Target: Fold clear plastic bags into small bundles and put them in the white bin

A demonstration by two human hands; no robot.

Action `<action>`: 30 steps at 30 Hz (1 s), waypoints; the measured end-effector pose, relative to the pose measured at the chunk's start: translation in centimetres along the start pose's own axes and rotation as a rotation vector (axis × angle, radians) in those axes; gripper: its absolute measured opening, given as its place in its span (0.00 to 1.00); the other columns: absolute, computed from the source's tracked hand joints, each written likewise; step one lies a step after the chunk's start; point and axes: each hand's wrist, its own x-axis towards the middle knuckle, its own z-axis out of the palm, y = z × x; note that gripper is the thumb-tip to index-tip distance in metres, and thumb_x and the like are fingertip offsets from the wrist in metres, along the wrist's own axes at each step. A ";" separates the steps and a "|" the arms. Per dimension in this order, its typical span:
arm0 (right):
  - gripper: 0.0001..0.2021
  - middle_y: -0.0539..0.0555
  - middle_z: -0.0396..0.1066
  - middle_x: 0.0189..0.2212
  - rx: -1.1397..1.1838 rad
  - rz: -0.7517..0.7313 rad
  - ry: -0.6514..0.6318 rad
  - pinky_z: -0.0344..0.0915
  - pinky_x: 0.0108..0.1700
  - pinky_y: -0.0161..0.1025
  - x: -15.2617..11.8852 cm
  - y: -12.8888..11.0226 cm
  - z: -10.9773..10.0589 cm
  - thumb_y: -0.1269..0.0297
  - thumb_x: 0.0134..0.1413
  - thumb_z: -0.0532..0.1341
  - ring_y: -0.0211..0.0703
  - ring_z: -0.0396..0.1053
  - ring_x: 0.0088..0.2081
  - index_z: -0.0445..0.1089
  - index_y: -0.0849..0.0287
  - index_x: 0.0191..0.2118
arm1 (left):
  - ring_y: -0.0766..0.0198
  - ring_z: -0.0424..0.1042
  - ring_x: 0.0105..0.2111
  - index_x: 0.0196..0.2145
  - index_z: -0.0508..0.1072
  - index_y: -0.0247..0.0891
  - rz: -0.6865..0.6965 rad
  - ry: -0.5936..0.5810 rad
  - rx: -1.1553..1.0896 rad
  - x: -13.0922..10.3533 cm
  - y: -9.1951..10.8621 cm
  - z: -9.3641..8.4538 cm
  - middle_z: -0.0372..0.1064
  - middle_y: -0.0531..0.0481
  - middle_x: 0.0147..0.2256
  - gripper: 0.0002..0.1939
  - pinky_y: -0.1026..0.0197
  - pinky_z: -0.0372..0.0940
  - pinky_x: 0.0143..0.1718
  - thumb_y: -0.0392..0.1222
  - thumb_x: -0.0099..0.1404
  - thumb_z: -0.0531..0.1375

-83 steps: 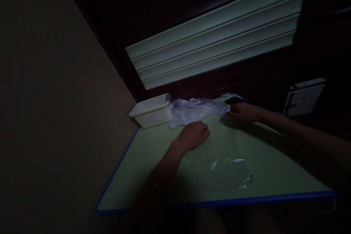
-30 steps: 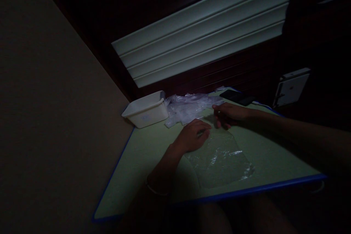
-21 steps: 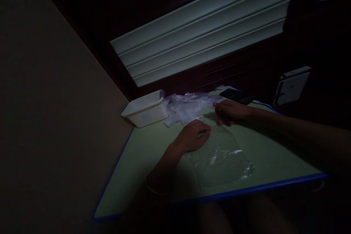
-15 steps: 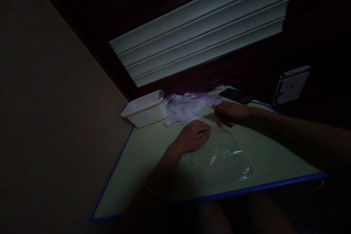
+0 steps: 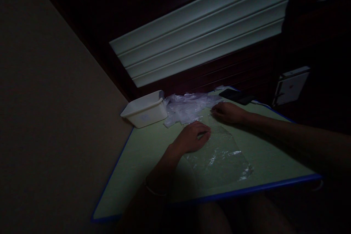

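Observation:
A clear plastic bag point(image 5: 222, 162) lies flat on the pale green tabletop point(image 5: 148, 161), its far end reaching up between my hands. My left hand point(image 5: 192, 137) rests at the bag's left side, thumb and fingers curled together on the film. Farther back and to the right is my right hand point(image 5: 227, 112), with its fingers closed at the far end of the bag. The dim light hides exactly how much film each hand grips. Just beyond both hands lies a heap of crumpled clear plastic bags point(image 5: 183, 106).
A white plastic tub point(image 5: 146, 115) stands at the back left, by the wall. Behind my right hand lies a dark phone point(image 5: 236, 95) with a white cable point(image 5: 261, 104). Blue edging point(image 5: 246, 190) borders the table. A pale device point(image 5: 292, 86) is off to the right.
My right hand has shifted slightly up and its fingers have drawn in, away from the middle of the bag. The left hand and the bag look nearly unmoved.

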 end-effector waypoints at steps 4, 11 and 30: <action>0.14 0.61 0.76 0.32 -0.091 0.080 0.061 0.59 0.35 0.39 0.1 -0.4 0.7 0.57 0.54 0.58 0.50 0.71 0.34 0.75 0.61 0.35 | 0.60 0.71 0.45 0.43 0.76 0.37 0.009 0.012 0.005 0.0 0.0 0.1 0.75 0.46 0.43 0.11 0.55 0.65 0.51 0.39 0.66 0.55; 0.12 0.61 0.75 0.34 -0.069 0.060 0.090 0.60 0.35 0.39 0.3 -0.9 -0.4 0.61 0.54 0.55 0.48 0.70 0.34 0.73 0.63 0.35 | 0.61 0.71 0.45 0.43 0.76 0.35 0.016 0.012 0.011 0.1 0.0 0.2 0.75 0.46 0.43 0.12 0.56 0.65 0.52 0.39 0.66 0.55; 0.09 0.52 0.69 0.24 0.665 0.061 -0.143 0.59 0.28 0.35 -0.3 -1.6 -1.4 0.59 0.48 0.61 0.37 0.63 0.25 0.69 0.61 0.28 | 0.61 0.71 0.45 0.42 0.75 0.37 0.008 0.033 -0.003 0.0 -0.2 0.2 0.75 0.46 0.42 0.11 0.56 0.65 0.51 0.40 0.67 0.55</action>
